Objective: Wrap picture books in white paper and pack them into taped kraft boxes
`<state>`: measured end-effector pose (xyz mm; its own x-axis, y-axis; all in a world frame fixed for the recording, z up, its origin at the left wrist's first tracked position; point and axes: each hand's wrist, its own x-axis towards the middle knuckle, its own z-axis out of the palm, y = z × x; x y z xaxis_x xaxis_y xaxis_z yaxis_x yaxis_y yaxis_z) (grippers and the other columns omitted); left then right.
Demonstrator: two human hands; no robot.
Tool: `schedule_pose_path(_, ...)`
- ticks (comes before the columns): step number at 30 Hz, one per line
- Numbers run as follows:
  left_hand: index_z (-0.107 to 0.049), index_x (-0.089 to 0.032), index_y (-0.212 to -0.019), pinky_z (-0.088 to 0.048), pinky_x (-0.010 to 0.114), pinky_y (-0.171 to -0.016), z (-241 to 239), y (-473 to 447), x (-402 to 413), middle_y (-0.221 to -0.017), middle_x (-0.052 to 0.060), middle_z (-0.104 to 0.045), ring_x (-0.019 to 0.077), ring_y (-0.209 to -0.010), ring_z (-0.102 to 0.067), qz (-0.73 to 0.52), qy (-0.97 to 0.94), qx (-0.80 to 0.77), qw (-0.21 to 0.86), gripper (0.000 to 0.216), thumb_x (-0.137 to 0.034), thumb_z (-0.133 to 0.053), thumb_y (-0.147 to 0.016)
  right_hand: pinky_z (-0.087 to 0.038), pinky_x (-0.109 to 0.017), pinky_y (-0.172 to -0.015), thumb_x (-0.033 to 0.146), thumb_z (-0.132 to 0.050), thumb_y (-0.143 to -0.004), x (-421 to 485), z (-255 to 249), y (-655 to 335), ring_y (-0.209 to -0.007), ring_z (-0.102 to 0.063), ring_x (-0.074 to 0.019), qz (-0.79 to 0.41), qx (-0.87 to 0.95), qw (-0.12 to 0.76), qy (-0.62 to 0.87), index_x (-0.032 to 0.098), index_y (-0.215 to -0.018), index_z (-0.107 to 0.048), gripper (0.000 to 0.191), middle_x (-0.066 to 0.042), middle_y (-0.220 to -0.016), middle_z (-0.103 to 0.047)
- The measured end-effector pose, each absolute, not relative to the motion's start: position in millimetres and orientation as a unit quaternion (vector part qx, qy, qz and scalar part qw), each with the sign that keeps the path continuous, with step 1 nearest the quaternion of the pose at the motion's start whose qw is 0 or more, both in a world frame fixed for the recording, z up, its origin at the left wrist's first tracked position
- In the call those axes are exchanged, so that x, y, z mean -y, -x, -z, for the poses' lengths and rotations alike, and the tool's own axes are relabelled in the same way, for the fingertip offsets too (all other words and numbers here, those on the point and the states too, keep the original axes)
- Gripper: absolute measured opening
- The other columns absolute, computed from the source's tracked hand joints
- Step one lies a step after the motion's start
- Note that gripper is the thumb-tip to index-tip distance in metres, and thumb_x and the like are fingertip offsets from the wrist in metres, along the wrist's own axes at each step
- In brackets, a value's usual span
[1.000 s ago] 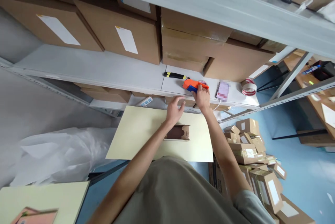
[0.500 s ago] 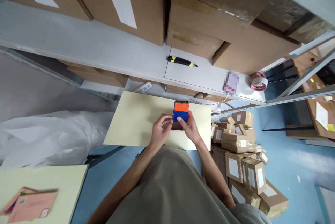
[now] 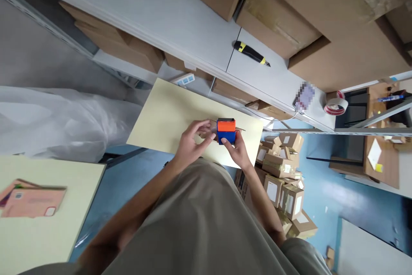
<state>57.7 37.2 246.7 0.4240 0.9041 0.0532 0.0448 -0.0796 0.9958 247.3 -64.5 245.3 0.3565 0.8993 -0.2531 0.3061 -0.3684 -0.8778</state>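
My right hand (image 3: 237,148) grips a small blue and orange block (image 3: 226,131) with a dark top edge, its thumb pressed on the blue front face. Just left of it is my left hand (image 3: 193,140), with half-bent fingers and a gap between them and the thumb. Its fingertips come close to the block's left side; whether they touch is unclear. Both hands are over a pale yellow board (image 3: 167,116). Something thin and dark-edged shows behind the block, mostly covered by the hands.
On the grey shelf (image 3: 180,22) lie a black-and-yellow utility knife (image 3: 252,53), a blurred-out device (image 3: 304,96) with a cable, and a tape roll (image 3: 336,104). Cartons (image 3: 286,161) are piled on the floor at right. Pink packets (image 3: 35,201) lie on a table at lower left.
The view has turned and shifted, so the shelf slants more. The block now sits higher in view, with its orange part facing me more. My left hand's fingers have spread apart somewhat.
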Motion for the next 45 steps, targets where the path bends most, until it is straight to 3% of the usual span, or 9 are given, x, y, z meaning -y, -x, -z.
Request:
schedule_pose_path(6,-0.076,-0.032,-0.129,-0.061,0.049,-0.108,-265.7,-39.7,-61.9,-0.124,0.008,-0.077,0.0286,-0.12,-0.07,-0.393,-0.742,-0.324,0.437,0.031,-0.047,-0.075,-0.102,-0.061,-0.048,-0.101,0.067,-0.07,-0.101,72.9,-257.8,-239.2,-0.11,-0.073,-0.0296,-0.375,0.457,0.303,0.747,0.024,-0.13,-0.053,0.055,-0.014,-0.125,-0.074)
schedule_pose_path(14,-0.079,-0.038,-0.126,-0.059,0.053,-0.103,-262.4,-17.1,-68.3,-0.115,0.006,-0.079,0.0299,-0.111,-0.071,-0.36,-0.785,-0.266,0.428,0.023,-0.045,-0.071,-0.105,-0.063,-0.049,-0.09,0.06,-0.065,-0.106,81.2,-280.7,-223.7,-0.103,-0.078,-0.0359,-0.331,0.504,0.201,0.772,0.024,-0.135,-0.05,0.048,-0.018,-0.12,-0.078)
schedule_pose_path(22,-0.078,-0.038,-0.13,-0.063,0.052,-0.102,-265.5,10.3,-69.5,-0.118,0.007,-0.08,0.0315,-0.114,-0.073,-0.333,-0.752,-0.244,0.514,0.035,-0.056,-0.077,-0.1,-0.061,-0.047,-0.085,0.061,-0.061,-0.106,90.0,-295.8,-209.6,-0.098,-0.076,-0.0355,-0.301,0.551,0.137,0.766,0.025,-0.133,-0.051,0.046,-0.018,-0.115,-0.076)
schedule_pose_path(27,-0.084,-0.031,-0.112,-0.066,0.042,-0.09,-250.9,15.9,-82.3,-0.107,0.007,-0.081,0.0285,-0.102,-0.076,-0.25,-0.64,-0.284,0.669,0.037,-0.064,-0.072,-0.1,-0.059,-0.042,-0.078,0.065,-0.07,-0.098,85.3,-311.4,-206.9,-0.085,-0.074,-0.0308,-0.339,0.532,0.088,0.771,0.025,-0.132,-0.057,0.054,-0.011,-0.104,-0.076)
schedule_pose_path(33,-0.08,-0.02,-0.085,-0.06,0.035,-0.077,-192.3,-5.5,-71.0,-0.087,0.007,-0.08,0.0237,-0.084,-0.073,-0.165,-0.435,-0.339,0.818,0.058,-0.075,-0.092,-0.071,-0.051,-0.035,-0.068,0.071,-0.064,-0.102,65.1,-326.0,-202.1,-0.074,-0.07,-0.025,-0.417,0.49,0.023,0.765,0.024,-0.123,-0.066,0.051,-0.006,-0.094,-0.077)
schedule_pose_path(41,-0.082,-0.019,-0.081,-0.057,0.033,-0.07,-156.4,-3.2,-58.8,-0.081,0.006,-0.078,0.0197,-0.075,-0.067,-0.2,-0.365,-0.403,0.815,0.055,-0.072,-0.093,-0.068,-0.041,-0.032,-0.059,0.073,-0.067,-0.1,47.1,-350.2,-232.7,-0.068,-0.069,-0.0233,-0.419,0.495,-0.113,0.753,0.025,-0.097,-0.068,0.048,-0.006,-0.081,-0.076)
schedule_pose_path(45,-0.082,-0.019,-0.082,-0.058,0.034,-0.072,-119.9,-11.5,-79.9,-0.087,0.009,-0.081,0.0219,-0.081,-0.069,-0.23,-0.313,-0.461,0.798,0.066,-0.072,-0.101,-0.049,-0.042,-0.032,-0.058,0.077,-0.066,-0.098,30.1,-387.0,-261.3,-0.066,-0.068,-0.0224,-0.406,0.485,-0.153,0.759,0.024,-0.091,-0.069,0.053,-0.006,-0.08,-0.076)
